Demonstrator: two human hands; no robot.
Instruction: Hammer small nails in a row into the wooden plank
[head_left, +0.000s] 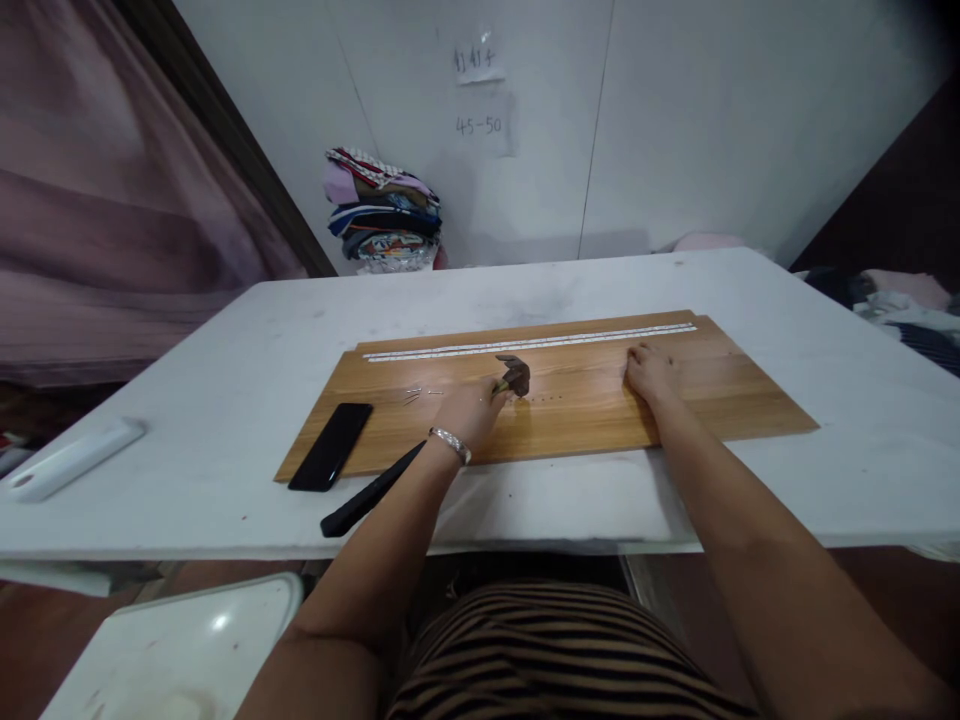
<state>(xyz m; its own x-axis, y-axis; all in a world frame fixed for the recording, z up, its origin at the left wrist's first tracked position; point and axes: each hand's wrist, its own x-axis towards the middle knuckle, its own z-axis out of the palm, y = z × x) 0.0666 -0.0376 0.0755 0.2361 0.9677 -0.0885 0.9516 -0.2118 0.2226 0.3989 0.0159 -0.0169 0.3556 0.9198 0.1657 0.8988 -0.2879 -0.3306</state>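
Note:
My left hand (469, 410) is closed round a claw hammer (516, 375), gripping it close to the metal head. The hammer's black handle runs back under my wrist toward the table's front edge. Beneath the head lies a wood-grain board (592, 420), with a short row of small nails or dots (551, 398) beside the hammer. Several loose nails (412, 395) lie left of that hand. My right hand (651, 375) rests on the right part of the board with its fingers curled in; whether anything is in them is hidden.
Two pale marked strips (525, 342) run along the board's far side. A black phone (330, 447) lies on its left end. The white table (225, 370) also carries a white elongated object (75, 460). Folded clothes (386, 210) are stacked by the wall, and a white stool (187, 640) stands below.

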